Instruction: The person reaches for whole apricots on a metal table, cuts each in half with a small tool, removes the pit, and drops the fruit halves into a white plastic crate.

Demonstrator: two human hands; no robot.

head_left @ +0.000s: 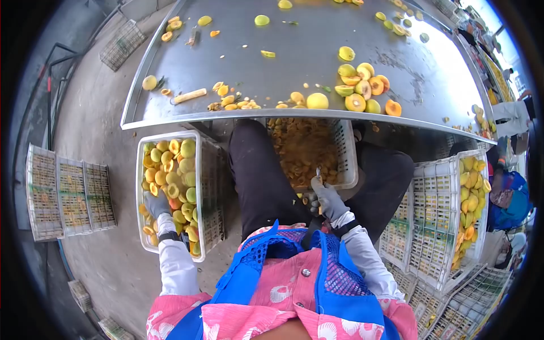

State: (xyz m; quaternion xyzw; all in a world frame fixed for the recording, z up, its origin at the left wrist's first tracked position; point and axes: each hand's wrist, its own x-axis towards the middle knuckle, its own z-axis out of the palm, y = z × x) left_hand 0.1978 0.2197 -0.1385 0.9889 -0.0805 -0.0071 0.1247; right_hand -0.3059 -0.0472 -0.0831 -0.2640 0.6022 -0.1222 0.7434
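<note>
My left hand (156, 204), in a grey glove, reaches into a white crate (204, 187) of halved yellow-green fruit (180, 181) on the left; its fingers rest among the fruit, and what they hold, if anything, is hidden. Gloved in grey too, my right hand (328, 198) is closed round a small metal tool (318, 171), its tip pointing away from me. Below that tool, between my knees and partly under the table, is a crate (348, 153) of brown-orange scraps (303, 147). Cut fruit halves (362, 88) and a whole yellow fruit (317, 101) lie near the table's front edge.
A metal table (226, 68) with a raised rim spans the front, a wooden-handled tool (190, 96) on it. Stacked crates (430, 209) with fruit stand right; more crates (71, 195) stand far left. People in blue (513, 198) and in white (513, 116) are at the far right.
</note>
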